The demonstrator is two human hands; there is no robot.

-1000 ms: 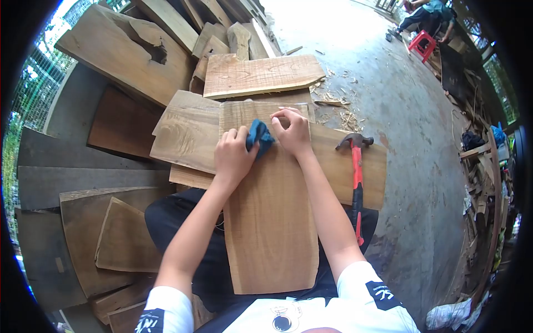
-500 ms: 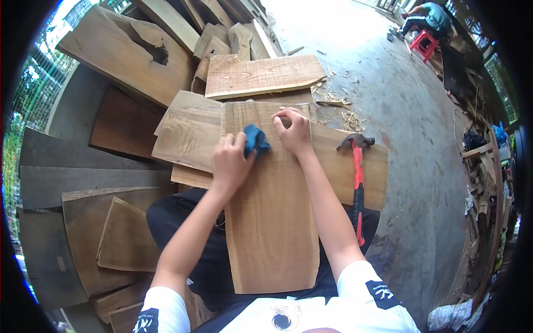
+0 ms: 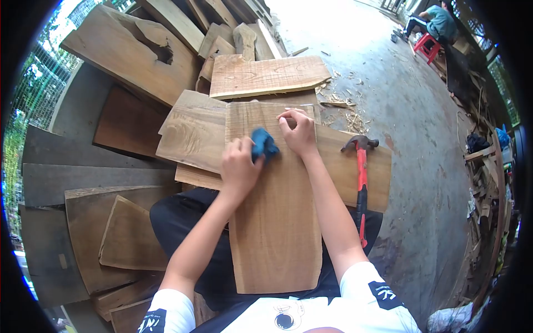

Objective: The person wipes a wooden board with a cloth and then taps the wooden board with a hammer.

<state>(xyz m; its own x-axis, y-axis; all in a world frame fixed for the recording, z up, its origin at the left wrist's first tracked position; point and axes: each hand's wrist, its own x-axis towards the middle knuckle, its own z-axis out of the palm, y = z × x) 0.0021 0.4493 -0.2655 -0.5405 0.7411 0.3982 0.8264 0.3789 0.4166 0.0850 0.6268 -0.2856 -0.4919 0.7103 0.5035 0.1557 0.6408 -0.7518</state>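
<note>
A long wooden board (image 3: pixel 276 233) lies lengthwise in front of me, its near end over my lap. My left hand (image 3: pixel 240 166) is closed around a crumpled blue cloth (image 3: pixel 264 144) and presses it on the upper left part of the board. Near the board's far right corner, my right hand (image 3: pixel 300 133) rests on the wood with its fingers curled and thumb bent toward them. Whatever those fingers may hold is too small to make out. Right of the board, a claw hammer (image 3: pixel 362 177) with a red and black handle lies across another plank (image 3: pixel 375 161).
A shorter board (image 3: pixel 269 76) lies beyond the far end. Several planks and slabs (image 3: pixel 130 50) lean and lie on the left. Wood shavings (image 3: pixel 355 119) litter the concrete floor (image 3: pixel 422 183). Far right, a person (image 3: pixel 441 25) sits on a red stool (image 3: pixel 427 47).
My left hand and the blue cloth have shifted slightly right and toward me over the board. My right hand stays in about the same place on it. The whole view has shifted a little.
</note>
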